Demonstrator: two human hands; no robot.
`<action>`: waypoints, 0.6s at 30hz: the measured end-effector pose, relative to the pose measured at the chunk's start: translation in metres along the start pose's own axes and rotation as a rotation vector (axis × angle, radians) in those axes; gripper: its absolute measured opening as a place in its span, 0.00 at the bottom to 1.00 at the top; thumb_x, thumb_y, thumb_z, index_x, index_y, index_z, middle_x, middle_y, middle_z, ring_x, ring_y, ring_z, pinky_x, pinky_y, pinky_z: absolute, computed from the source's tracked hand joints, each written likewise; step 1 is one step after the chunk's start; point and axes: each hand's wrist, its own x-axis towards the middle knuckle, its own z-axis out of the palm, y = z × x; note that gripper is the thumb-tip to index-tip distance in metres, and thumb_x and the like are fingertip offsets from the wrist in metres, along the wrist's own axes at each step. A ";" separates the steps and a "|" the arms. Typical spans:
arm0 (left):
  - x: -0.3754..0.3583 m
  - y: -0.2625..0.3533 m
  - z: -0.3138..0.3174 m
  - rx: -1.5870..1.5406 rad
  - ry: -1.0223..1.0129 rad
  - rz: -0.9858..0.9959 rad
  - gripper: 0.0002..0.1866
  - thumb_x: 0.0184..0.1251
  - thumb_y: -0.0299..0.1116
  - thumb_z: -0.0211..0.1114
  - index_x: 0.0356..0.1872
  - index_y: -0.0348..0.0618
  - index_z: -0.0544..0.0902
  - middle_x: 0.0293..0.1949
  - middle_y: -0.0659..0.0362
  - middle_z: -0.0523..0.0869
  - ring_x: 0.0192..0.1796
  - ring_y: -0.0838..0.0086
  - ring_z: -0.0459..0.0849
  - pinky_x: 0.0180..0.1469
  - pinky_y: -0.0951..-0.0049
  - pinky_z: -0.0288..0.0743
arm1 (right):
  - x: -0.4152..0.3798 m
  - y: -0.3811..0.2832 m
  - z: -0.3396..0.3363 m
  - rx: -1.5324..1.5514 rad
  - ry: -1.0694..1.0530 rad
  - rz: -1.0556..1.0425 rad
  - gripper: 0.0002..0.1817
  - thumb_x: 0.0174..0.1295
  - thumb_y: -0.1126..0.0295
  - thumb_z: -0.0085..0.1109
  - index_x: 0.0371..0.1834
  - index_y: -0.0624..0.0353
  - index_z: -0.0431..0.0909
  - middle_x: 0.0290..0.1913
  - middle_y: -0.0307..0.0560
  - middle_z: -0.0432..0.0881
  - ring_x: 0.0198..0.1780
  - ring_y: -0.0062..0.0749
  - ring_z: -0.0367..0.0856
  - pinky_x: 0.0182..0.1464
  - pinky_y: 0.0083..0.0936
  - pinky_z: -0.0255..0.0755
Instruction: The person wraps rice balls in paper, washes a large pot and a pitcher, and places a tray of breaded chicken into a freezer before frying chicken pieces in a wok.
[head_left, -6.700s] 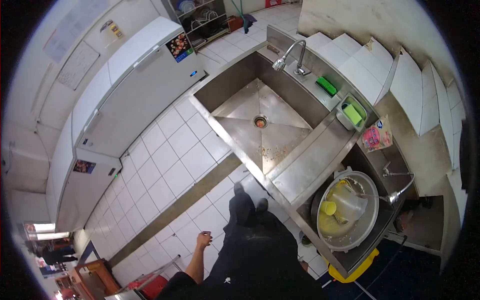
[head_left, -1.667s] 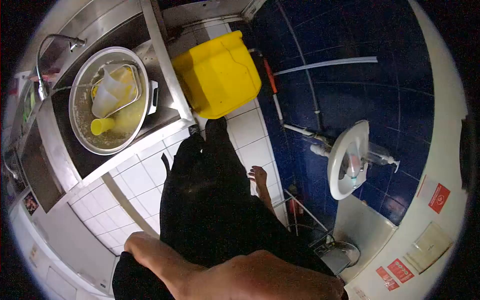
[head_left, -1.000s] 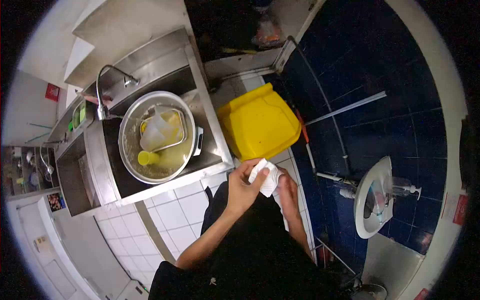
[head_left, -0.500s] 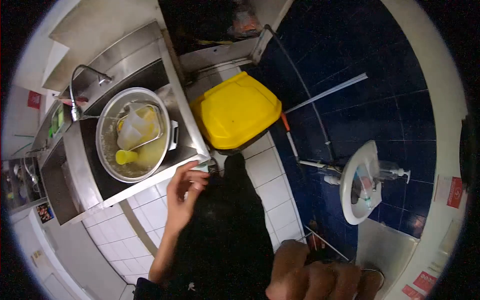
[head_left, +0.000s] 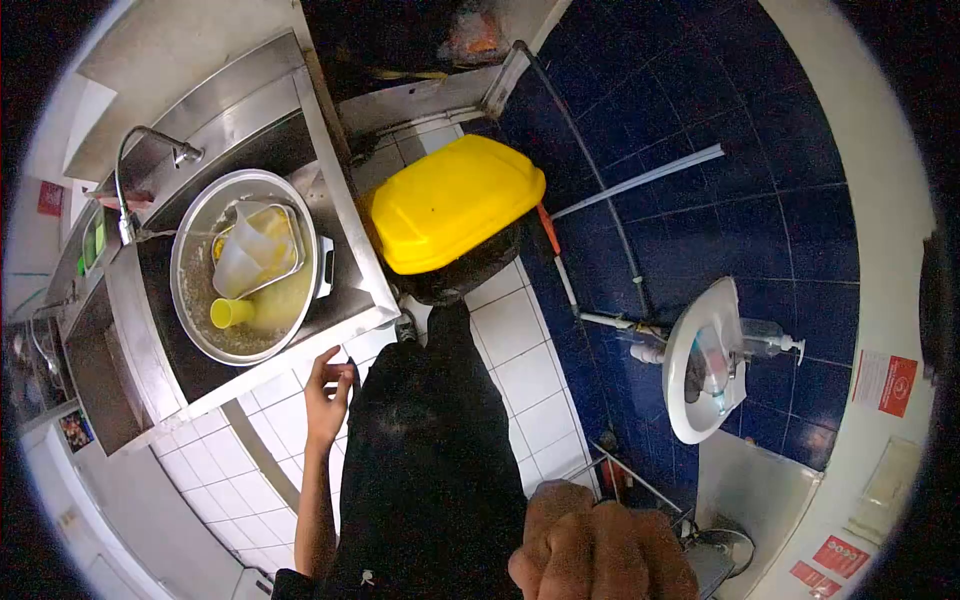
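My left hand hangs beside my dark clothing, near the front edge of the steel sink counter. Its fingers are loosely curled with a gap to the thumb, and nothing shows in them. Large and close at the bottom, my right hand has its fingers folded; anything inside is hidden. A big metal bowl in the sink holds cloudy liquid, a whitish translucent container and a yellow cup. Neither hand touches the bowl.
A yellow-lidded bin stands ahead on the white-tiled floor. On the right are a small white washbasin, a soap bottle, pipes and a blue tiled wall. A faucet rises behind the sink.
My left hand has moved lower and left, away from the counter edge. My right hand sits slightly further left. The view has shifted, and more of the bin's dark body shows.
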 end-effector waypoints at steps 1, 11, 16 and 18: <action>0.000 0.001 -0.001 0.019 0.003 -0.013 0.21 0.62 0.31 0.60 0.57 0.44 0.71 0.35 0.58 0.83 0.37 0.76 0.81 0.39 0.73 0.75 | 0.002 -0.001 0.010 0.001 0.006 0.000 0.08 0.63 0.77 0.50 0.31 0.65 0.79 0.34 0.56 0.81 0.37 0.39 0.82 0.38 0.26 0.82; 0.006 -0.005 0.001 0.058 0.017 0.021 0.21 0.64 0.34 0.61 0.57 0.43 0.72 0.34 0.58 0.83 0.35 0.77 0.80 0.36 0.76 0.74 | 0.041 -0.017 0.087 -2.505 -0.507 0.733 0.21 0.70 0.72 0.30 0.40 0.78 0.75 0.45 0.66 0.76 0.48 0.55 0.77 0.50 0.34 0.79; 0.005 -0.023 0.002 0.059 0.033 0.004 0.20 0.64 0.35 0.61 0.57 0.44 0.72 0.35 0.57 0.83 0.36 0.77 0.80 0.36 0.75 0.74 | 0.040 -0.019 0.055 -2.582 -0.881 0.146 0.17 0.68 0.69 0.43 0.31 0.70 0.79 0.37 0.57 0.80 0.39 0.44 0.80 0.43 0.25 0.81; 0.009 -0.052 0.002 0.045 0.035 0.009 0.20 0.64 0.35 0.61 0.56 0.44 0.73 0.35 0.56 0.83 0.35 0.77 0.80 0.37 0.75 0.74 | 0.039 -0.031 0.048 -2.241 -0.714 0.289 0.14 0.65 0.71 0.45 0.31 0.69 0.78 0.37 0.54 0.79 0.39 0.42 0.79 0.43 0.26 0.78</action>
